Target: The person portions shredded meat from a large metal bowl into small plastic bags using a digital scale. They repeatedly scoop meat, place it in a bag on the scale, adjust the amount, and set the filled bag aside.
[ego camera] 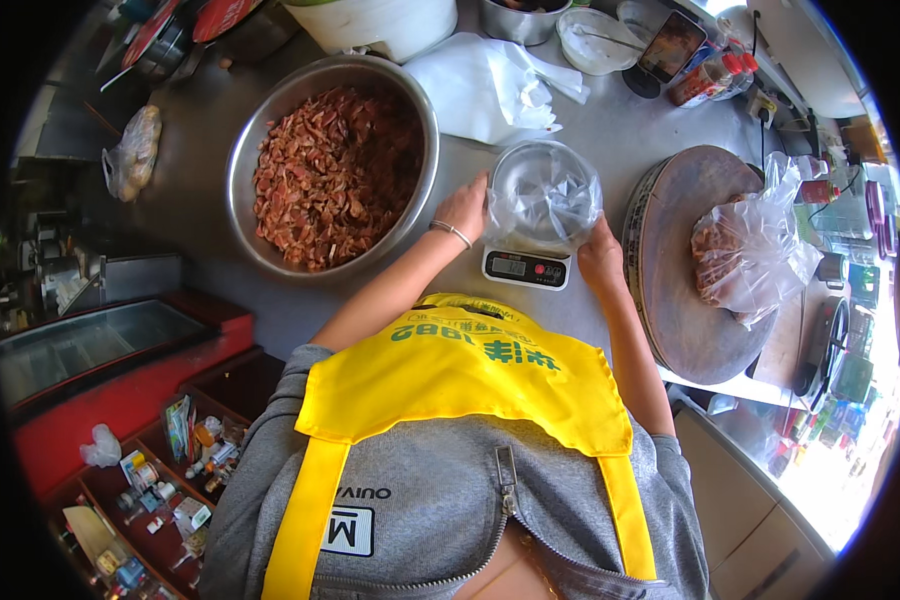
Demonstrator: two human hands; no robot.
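Note:
A round metal bowl [544, 169] lined with a clear plastic bag [551, 196] sits on a digital kitchen scale [526, 268]. My left hand [463, 208] is at the left rim, its fingers against the bag's edge and partly hidden. At the lower right rim, my right hand [601, 251] has its fingertips on the bag's edge. Left of the scale stands a large steel basin [238, 176] filled with sliced raw meat [322, 187]. White plastic bags [469, 86] lie behind the scale.
On the right, a round wooden chopping block [667, 247] bears a tied clear bag of meat [742, 255]. At the back are a steel pot [521, 24], a plastic tub with a spoon [589, 46], a propped phone [673, 46] and red-capped bottles [709, 79]. A knotted bag [136, 152] lies far left.

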